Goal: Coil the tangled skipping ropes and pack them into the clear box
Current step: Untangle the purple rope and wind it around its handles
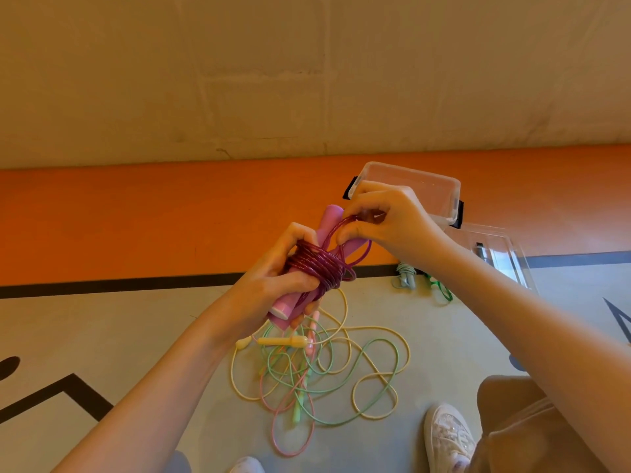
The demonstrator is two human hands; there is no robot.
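1. The floor (102, 336) is grey with black lines and an orange band along the wall.
2. The clear box (423, 186) sits open on the orange band, just behind the right hand; its clear lid (495, 247) lies beside it, toward the right.
3. A tangle of yellow, green and pink skipping ropes (317, 373) sprawls on the grey floor below the hands, near a white shoe (447, 435).
4. Two more ropes, a pale blue bundle (404, 276) and a green one (440, 288), lie by the black line.
5. The left hand (273, 285) grips the purple skipping rope (321, 268), its cord wound around the pink handles.
6. The right hand (389, 216) pinches a loop of that purple cord above the handles.
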